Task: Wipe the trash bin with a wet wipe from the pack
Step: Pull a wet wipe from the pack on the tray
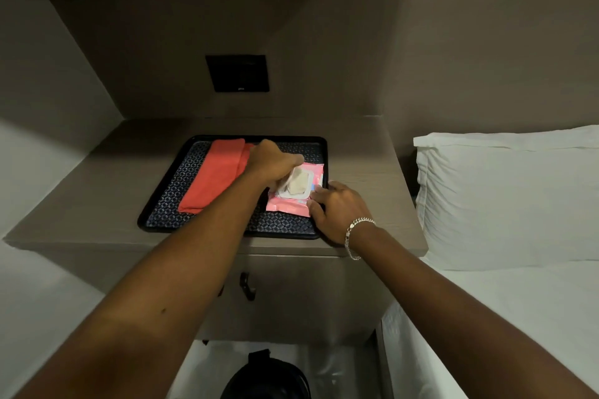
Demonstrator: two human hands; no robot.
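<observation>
A pink wet wipe pack (pixel 288 204) lies on a black patterned tray (pixel 168 201), its white flap lifted. My left hand (pixel 274 163) is over the pack's opening, fingers pinched on a pale wipe (pixel 296 185) that sticks out of it. My right hand (pixel 337 209), with a silver bracelet on the wrist, presses on the pack's right edge and holds it down. A black trash bin (pixel 265 379) stands on the floor below the cabinet at the bottom edge of the view, only partly visible.
A folded red cloth (pixel 215 172) lies on the tray's left half. The tray sits on a grey bedside cabinet (pixel 372 178) with a dark handle (pixel 247 288). A bed with white pillow (pixel 505 197) is at right. A black wall plate (pixel 238 73) is behind.
</observation>
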